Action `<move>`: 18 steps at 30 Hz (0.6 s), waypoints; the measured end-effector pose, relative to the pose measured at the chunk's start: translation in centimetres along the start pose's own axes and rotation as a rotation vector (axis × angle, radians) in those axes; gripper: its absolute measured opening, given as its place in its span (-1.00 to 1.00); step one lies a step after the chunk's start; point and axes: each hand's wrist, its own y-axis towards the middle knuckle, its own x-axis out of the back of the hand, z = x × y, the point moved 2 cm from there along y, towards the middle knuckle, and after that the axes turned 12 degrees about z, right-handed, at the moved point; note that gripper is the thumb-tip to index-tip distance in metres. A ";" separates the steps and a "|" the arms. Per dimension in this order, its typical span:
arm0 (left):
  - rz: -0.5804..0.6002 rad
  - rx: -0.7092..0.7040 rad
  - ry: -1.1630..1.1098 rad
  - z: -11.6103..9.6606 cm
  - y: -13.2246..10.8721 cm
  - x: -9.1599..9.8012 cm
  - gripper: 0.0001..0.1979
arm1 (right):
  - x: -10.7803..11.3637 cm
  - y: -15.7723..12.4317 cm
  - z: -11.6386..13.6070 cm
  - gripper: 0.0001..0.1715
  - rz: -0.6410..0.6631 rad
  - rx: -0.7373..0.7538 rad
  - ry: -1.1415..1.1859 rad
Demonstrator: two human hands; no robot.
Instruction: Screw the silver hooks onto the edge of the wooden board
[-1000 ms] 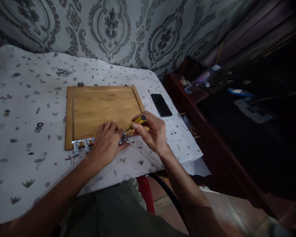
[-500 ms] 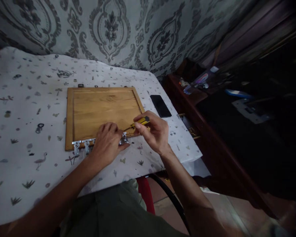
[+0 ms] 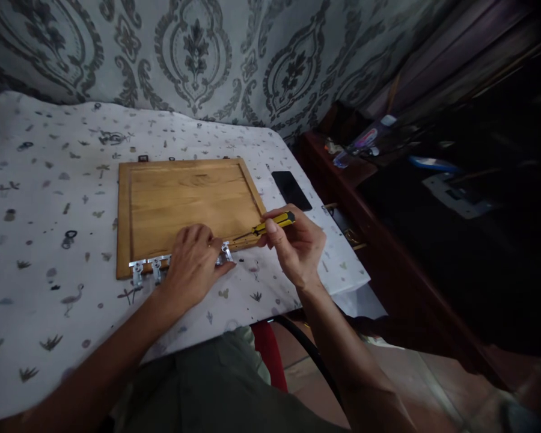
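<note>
A framed wooden panel lies flat on the cloth-covered table. Along its near edge runs a row of silver metal hooks, some of them hidden under my left hand. My left hand is closed over that edge, its fingers bent on the wood and its thumb below the rightmost hook, holding the row against the panel. Between thumb and fingers, my right hand pinches a yellow and black screwdriver. The screwdriver's shaft points left and down, with its tip just above the panel's near right part, close to the rightmost hook.
A black phone lies right of the panel on the patterned tablecloth. Beyond the table's right edge stands dark red wooden furniture, with a bottle on it. A patterned curtain hangs behind the table.
My right hand has drawn the screwdriver back to the right, and its tip is now farther from the rightmost hook. My left hand stays on the row of hooks.
</note>
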 end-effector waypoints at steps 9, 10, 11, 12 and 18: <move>0.034 -0.022 0.032 0.5 -0.1 0.9 -0.59 | 1.5 -1.1 -0.7 -0.77 -0.065 -0.028 0.041; 0.017 -0.023 0.024 0.7 -0.3 1.5 -0.58 | 1.8 -1.3 -0.8 -0.78 -0.086 -0.027 0.045; -0.006 -0.022 0.008 0.9 -0.5 2.2 -0.59 | 2.1 -1.5 -0.9 -0.78 -0.109 -0.029 0.048; -0.032 -0.024 -0.019 1.1 -0.8 3.0 -0.61 | 2.4 -1.8 -1.0 -0.77 -0.132 -0.037 0.051; 0.016 -0.227 -0.523 -1.7 -5.4 8.4 -0.74 | 3.6 -3.1 -1.8 -0.69 -0.211 -0.134 0.064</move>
